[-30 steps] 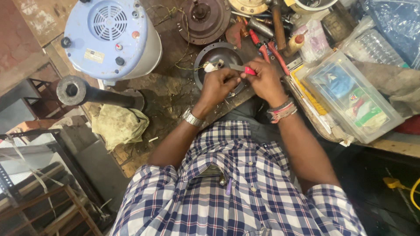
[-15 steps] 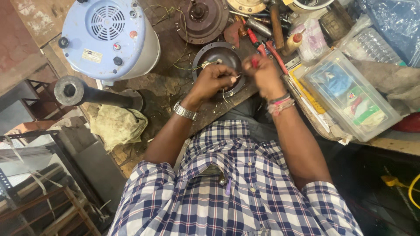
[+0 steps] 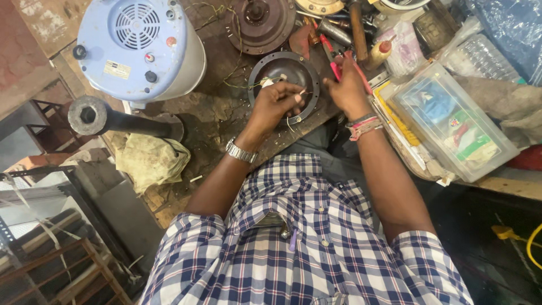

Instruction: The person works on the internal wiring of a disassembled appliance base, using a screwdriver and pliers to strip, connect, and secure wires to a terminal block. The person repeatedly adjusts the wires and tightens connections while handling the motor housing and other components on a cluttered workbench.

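A round dark metal motor cover (image 3: 285, 70) lies on the worn workbench in front of me. My left hand (image 3: 276, 104) hovers over its near rim, fingers pinched on a thin pale wire end (image 3: 303, 92). My right hand (image 3: 349, 85) sits just right of the cover, gripping red-handled pliers (image 3: 337, 69) that point away from me. A metal watch is on my left wrist, coloured bands on my right.
A pale blue cylindrical motor housing (image 3: 141, 48) stands at the far left, a rusty round motor plate (image 3: 261, 22) beyond the cover. A clear plastic box (image 3: 451, 121) lies to the right. A dirty rag (image 3: 149, 161) and a black pipe (image 3: 121, 120) sit left.
The hands have drawn apart: my right hand with the red pliers moved to the right of the cover, while my left hand stays over it pinching the wire.
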